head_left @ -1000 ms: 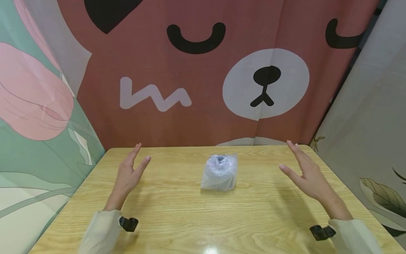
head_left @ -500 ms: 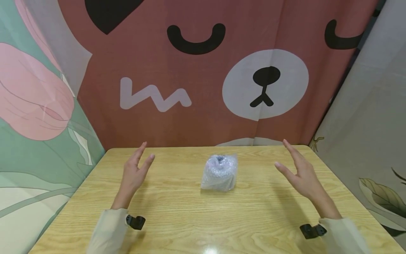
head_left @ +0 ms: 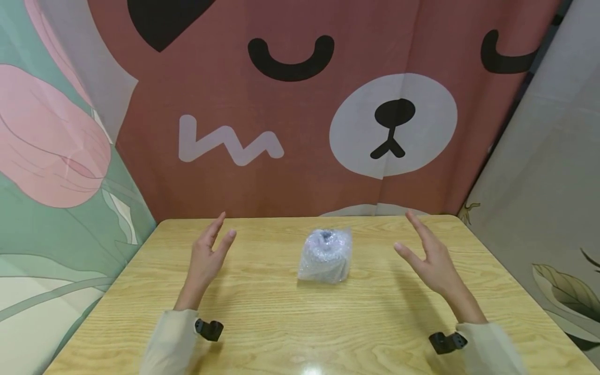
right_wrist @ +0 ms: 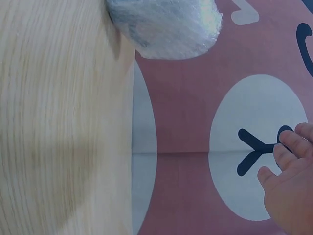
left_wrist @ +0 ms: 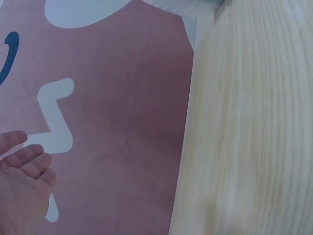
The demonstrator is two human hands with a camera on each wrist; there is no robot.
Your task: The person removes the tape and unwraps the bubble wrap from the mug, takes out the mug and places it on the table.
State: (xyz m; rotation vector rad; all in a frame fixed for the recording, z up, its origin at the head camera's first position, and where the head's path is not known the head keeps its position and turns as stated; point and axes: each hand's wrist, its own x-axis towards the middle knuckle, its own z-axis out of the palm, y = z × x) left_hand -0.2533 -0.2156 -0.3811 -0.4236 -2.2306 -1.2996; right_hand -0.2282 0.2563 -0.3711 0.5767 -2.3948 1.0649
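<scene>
A bundle in clear bubble wrap sits on the wooden table, with a dark spot showing at its top; what is inside is hidden by the wrap. To its left my left hand is held above the table, fingers extended and thumb apart, holding nothing. On the other side my right hand is raised in the same way, palm turned inward. Both hands are apart from the bundle. In the right wrist view the bubble wrap shows at the top, and a sliver of the wrap appears in the left wrist view.
The light wooden table runs back to a reddish curtain printed with a bear face. A green floral curtain borders the left, and a grey one the right. Each wrist wears a small black camera.
Both hands have moved inward toward the bundle, the left one to the right and the right one to the left. The bundle has stayed in place.
</scene>
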